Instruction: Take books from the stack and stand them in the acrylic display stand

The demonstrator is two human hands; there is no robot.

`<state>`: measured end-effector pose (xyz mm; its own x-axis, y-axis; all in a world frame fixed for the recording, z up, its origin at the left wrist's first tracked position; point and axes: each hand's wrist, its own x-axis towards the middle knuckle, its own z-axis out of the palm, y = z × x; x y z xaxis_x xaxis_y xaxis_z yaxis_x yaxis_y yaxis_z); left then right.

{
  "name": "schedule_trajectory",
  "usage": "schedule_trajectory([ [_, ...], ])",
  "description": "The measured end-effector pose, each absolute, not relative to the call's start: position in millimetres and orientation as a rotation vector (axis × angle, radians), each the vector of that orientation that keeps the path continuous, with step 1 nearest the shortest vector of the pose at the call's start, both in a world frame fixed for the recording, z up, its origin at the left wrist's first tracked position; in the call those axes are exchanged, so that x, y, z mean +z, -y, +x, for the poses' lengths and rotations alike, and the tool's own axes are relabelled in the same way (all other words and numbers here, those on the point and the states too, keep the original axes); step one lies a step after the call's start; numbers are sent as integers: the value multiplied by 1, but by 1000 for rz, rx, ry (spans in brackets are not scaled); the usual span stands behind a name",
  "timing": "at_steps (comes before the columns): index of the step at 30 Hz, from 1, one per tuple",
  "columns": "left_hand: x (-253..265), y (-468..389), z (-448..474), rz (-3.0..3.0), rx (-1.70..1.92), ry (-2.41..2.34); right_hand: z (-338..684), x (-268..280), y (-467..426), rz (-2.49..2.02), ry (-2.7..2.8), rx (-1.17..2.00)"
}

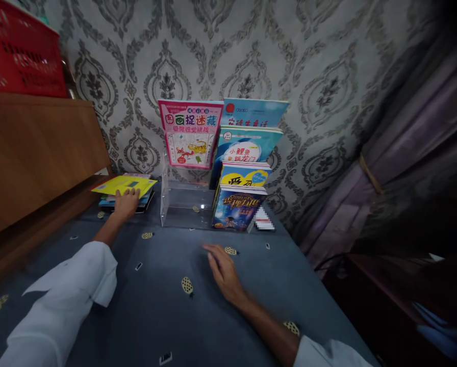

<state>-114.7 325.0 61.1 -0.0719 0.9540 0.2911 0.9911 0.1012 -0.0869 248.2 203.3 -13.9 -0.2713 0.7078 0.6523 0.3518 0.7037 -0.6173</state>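
At the left, my left hand lies on a yellow book, its fingers resting on the cover. Beneath that book is a small stack of other books. My right hand is over the tablecloth in front of the rack, fingers stretched out and holding nothing. A clear acrylic book rack stands against the wall. A pink picture book is upright in its back left. On the rack's right side, a light blue book, a teal book, a yellow-and-blue book and a dark blue book stand in steps.
The dark tablecloth has a pineapple print. A small white item, partly blurred out, lies right of the rack. To the left, a red plastic basket sits on a wooden cabinet. A tied curtain hangs at the right.
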Motion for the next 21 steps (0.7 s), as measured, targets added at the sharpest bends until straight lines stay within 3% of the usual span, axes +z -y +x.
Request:
schedule_trajectory([
  [8,49,-277,-126,-1975,-114,2082,251,-19,-207,-878,1898,470],
  [21,-10,-125,-90,-2054,96,1996,251,-26,-211,-908,1939,517],
])
